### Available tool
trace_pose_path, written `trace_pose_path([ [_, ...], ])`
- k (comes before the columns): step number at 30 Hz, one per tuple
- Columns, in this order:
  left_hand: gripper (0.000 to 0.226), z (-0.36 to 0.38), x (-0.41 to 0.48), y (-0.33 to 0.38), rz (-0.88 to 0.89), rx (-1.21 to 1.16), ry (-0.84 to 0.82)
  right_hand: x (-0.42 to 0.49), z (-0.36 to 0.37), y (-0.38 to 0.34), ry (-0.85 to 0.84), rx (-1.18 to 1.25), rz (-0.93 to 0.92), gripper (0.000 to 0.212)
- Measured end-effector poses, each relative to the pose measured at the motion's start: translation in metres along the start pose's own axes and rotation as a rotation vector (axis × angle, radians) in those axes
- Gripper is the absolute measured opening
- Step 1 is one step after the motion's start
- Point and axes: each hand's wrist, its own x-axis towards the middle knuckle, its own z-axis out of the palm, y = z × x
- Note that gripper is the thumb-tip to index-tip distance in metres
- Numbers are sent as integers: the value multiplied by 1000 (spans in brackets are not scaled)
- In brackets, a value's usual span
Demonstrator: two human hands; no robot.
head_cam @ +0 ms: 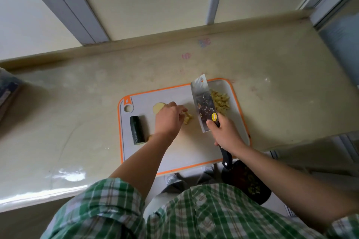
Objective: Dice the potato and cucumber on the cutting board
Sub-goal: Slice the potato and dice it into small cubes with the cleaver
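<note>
A grey cutting board (174, 153) with an orange rim lies on the counter. At its left lies a dark green piece of cucumber (137, 132). My left hand (169, 120) rests over potato strips (188, 118), fingertips on them; a round potato slice (157, 107) pokes out behind it. My right hand (225, 134) grips the black handle of a cleaver (204, 103), whose blade is tilted above the board between the strips and a heap of diced potato (220, 101) at the back right.
The pale counter (77, 122) runs left and right, with a wall ledge behind. A dark round container (250, 182) with yellowish scraps sits below the counter's front edge at right. A bluish object (7, 91) is at the far left edge.
</note>
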Motion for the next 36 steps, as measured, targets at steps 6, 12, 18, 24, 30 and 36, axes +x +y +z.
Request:
trace_pose_path([
  [6,22,4,17,17,167,322,-133,3,-4,9,36,-3,-20,24],
  [12,18,11,23,29,156,511,-182,10,-9,11,33,19,-8,30],
  [18,19,13,27,28,69,315,-114,14,-10,13,18,21,9,25],
  [24,10,8,29,15,-143,-187,-32,12,-9,12,20,17,-1,27],
  [30,8,-6,20,0,-489,-542,287,1,7,3,-32,-32,-43,28],
  [36,5,-15,0,-20,-652,-621,403,-17,41,0,-136,-104,-83,33],
])
